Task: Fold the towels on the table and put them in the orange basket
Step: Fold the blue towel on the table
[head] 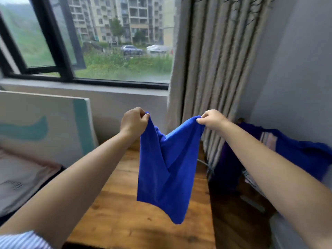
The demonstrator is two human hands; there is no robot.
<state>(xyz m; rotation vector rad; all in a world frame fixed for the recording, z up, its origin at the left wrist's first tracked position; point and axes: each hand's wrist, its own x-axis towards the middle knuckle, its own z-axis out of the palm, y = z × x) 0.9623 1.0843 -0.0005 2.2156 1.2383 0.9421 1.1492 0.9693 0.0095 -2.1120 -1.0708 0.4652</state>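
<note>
Presently the blue towel [167,169] is held aloft over the wooden table [115,209], pinched at two corners by the left hand [133,123] and right hand [212,119]; sagging middle risks crooked folding.

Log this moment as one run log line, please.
stage: towel lifted, unfolded | left hand: pinches towel corner | right hand: pinches other corner | blue towel: hangs sagging above wooden table | orange basket: not in view
</note>
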